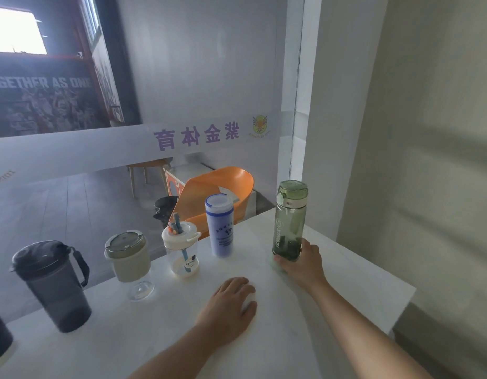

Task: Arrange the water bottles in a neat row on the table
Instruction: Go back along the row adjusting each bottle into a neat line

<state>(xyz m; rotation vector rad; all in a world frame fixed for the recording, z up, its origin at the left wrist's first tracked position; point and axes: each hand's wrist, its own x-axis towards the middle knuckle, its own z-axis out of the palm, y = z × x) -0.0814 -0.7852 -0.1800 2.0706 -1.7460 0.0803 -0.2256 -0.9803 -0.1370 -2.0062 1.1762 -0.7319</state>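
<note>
Upright, green bottle [289, 222] gripped at base by right hand [302, 262] — left hand [231, 302] flat on table [346, 291].

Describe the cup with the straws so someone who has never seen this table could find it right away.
Look along the row of drinkware at the far edge of the white table, by the glass partition. It is the clear tumbler in the middle, between the cream-sleeved glass cup and the tall blue bottle. Only it has a white handled lid with straws poking out.
</note>
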